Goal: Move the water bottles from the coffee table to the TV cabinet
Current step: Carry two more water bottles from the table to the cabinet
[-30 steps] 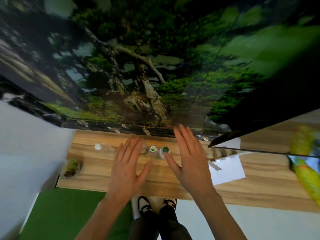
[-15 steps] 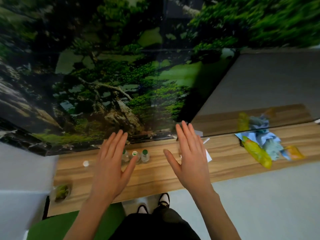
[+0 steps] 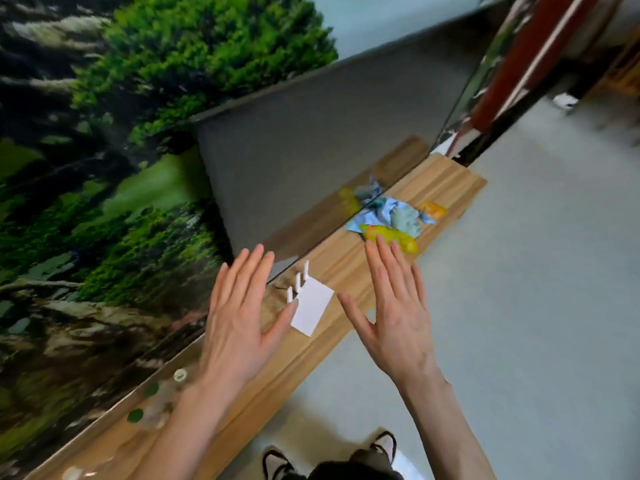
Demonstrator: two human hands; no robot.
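Three water bottles [image 3: 152,401] with green and white caps stand blurred on the wooden TV cabinet [image 3: 349,268], at the lower left by the TV screen [image 3: 104,202]. Another pale cap [image 3: 71,472] shows at the bottom left edge. My left hand [image 3: 239,320] hovers flat with fingers spread above the cabinet, to the right of the bottles, holding nothing. Over the cabinet's front edge my right hand [image 3: 398,310] is also spread and empty. The coffee table is out of view.
A white router with antennas [image 3: 310,303] lies on the cabinet between my hands. Crumpled blue cloth [image 3: 398,214] and yellow packets [image 3: 391,235] sit further right. Grey floor [image 3: 519,306] spreads to the right; my shoes [image 3: 332,455] show at the bottom.
The view has swung to the right: the bottles slid to the lower left and the router and cloths came toward the middle. Both hands stay spread and empty.
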